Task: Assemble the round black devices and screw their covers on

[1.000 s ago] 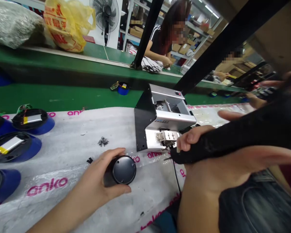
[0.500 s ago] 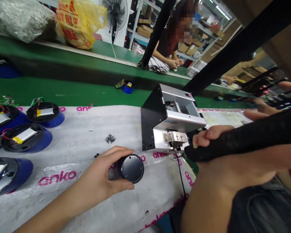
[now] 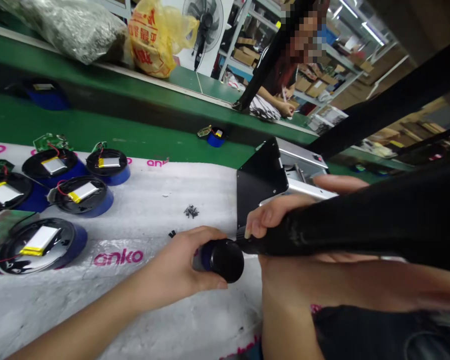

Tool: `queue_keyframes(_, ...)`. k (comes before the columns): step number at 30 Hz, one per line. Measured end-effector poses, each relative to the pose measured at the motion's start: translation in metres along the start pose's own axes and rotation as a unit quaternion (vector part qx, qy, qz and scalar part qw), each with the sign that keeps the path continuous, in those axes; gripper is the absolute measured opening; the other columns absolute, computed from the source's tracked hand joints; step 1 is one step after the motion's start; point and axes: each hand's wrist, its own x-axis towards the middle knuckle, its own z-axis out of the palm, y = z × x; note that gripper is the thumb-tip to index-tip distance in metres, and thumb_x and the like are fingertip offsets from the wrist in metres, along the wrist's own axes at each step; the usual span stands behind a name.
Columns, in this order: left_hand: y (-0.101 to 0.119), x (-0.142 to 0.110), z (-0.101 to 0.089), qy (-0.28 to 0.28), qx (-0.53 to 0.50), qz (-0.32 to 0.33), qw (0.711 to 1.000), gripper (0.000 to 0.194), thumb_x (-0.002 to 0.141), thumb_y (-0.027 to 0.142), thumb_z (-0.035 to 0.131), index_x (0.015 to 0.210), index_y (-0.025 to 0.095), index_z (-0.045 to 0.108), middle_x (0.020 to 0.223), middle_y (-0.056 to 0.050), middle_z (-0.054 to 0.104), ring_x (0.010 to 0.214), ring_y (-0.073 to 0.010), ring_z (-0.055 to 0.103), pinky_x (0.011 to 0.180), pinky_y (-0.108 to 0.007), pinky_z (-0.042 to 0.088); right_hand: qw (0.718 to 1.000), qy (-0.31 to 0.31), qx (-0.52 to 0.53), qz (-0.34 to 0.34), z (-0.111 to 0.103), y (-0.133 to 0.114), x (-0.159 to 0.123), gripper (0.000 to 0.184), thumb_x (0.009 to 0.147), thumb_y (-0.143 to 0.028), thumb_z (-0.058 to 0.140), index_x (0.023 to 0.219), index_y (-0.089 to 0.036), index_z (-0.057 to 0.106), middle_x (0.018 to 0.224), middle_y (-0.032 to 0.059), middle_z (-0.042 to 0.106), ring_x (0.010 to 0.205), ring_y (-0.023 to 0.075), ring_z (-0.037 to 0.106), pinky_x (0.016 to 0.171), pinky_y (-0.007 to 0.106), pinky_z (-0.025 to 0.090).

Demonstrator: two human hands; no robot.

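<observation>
My left hand [image 3: 183, 265] is wrapped round a small round blue housing [image 3: 206, 257], which lies on its side with its black round cap [image 3: 228, 261] facing right. My right hand [image 3: 272, 215] grips a long black electric screwdriver [image 3: 345, 215], held almost level. Its front end reaches the edge of the cap; the bit itself is hard to make out, and so is whether it sits in a screw hole. A pile of small black screws [image 3: 191, 211] lies on the white foam sheet [image 3: 146, 200] beyond my left hand.
Several blue housings [image 3: 84, 195] with batteries and circuit boards stand at the left. A screw feeder [image 3: 260, 175] is partly hidden behind the screwdriver. Another small housing [image 3: 215, 137] sits on the green bench at the back. Across it, a co-worker's hands [image 3: 287, 107] handle something thin.
My right hand has brought the screwdriver leftwards, from in front of the screw feeder to the cap. My left hand still holds the housing. The whole view has shifted, with things appearing further right.
</observation>
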Motion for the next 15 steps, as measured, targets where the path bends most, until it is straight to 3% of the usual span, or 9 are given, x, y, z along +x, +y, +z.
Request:
queue_keyframes(2, -0.001, -0.001, 0.0, 0.002, -0.005, 0.005, 1.0, 0.044, 0.071, 0.021, 0.085, 0.111, 0.025, 0.068, 0.111, 0.001, 0.07, 0.11, -0.0232, 0.064, 0.098, -0.034, 0.047, 1.0, -0.026, 0.003, -0.002, 0.001, 0.0, 0.001, 0.05, 0.086, -0.074, 0.047, 0.087, -0.025, 0.059, 0.049, -0.005, 0.055, 0.032, 0.0149, 0.047, 0.031, 0.027, 0.035)
queue_keyframes(5, -0.002, -0.002, 0.001, 0.002, -0.008, 0.002, 1.0, 0.045, 0.07, 0.021, 0.085, 0.111, 0.024, 0.068, 0.109, 0.001, 0.07, 0.107, -0.023, 0.064, 0.095, -0.033, 0.048, 0.988, -0.139, -0.012, 0.061, -0.008, -0.006, 0.01, 0.051, 0.075, -0.076, 0.059, 0.079, -0.025, 0.057, 0.047, -0.0033, 0.058, 0.034, 0.0197, 0.055, 0.036, 0.032, 0.044)
queue_keyframes(7, -0.002, -0.002, 0.001, 0.006, -0.007, -0.002, 1.0, 0.047, 0.068, 0.019, 0.086, 0.112, 0.024, 0.068, 0.11, 0.001, 0.07, 0.106, -0.0228, 0.065, 0.093, -0.032, 0.049, 0.979, -0.179, -0.012, 0.099, -0.012, -0.009, 0.015, 0.052, 0.069, -0.075, 0.066, 0.078, -0.026, 0.055, 0.047, -0.0022, 0.061, 0.035, 0.0224, 0.057, 0.038, 0.035, 0.047)
queue_keyframes(11, -0.002, -0.003, 0.001, 0.012, 0.001, -0.003, 1.0, 0.047, 0.067, 0.019, 0.086, 0.112, 0.023, 0.07, 0.11, 0.0, 0.07, 0.102, -0.0228, 0.065, 0.09, -0.033, 0.049, 0.989, -0.118, 0.013, 0.091, -0.009, -0.003, 0.009, 0.053, 0.067, -0.075, 0.069, 0.081, -0.026, 0.052, 0.047, -0.003, 0.063, 0.031, 0.0193, 0.053, 0.036, 0.032, 0.045)
queue_keyframes(15, 0.001, -0.005, -0.001, 0.015, 0.005, 0.004, 1.0, 0.047, 0.068, 0.019, 0.085, 0.112, 0.023, 0.07, 0.111, -0.001, 0.07, 0.102, -0.0235, 0.065, 0.09, -0.034, 0.05, 0.999, -0.012, 0.008, 0.05, -0.003, 0.005, -0.007, 0.06, 0.072, -0.085, 0.052, 0.083, -0.027, 0.051, 0.045, -0.0056, 0.059, 0.028, 0.0166, 0.048, 0.032, 0.029, 0.042)
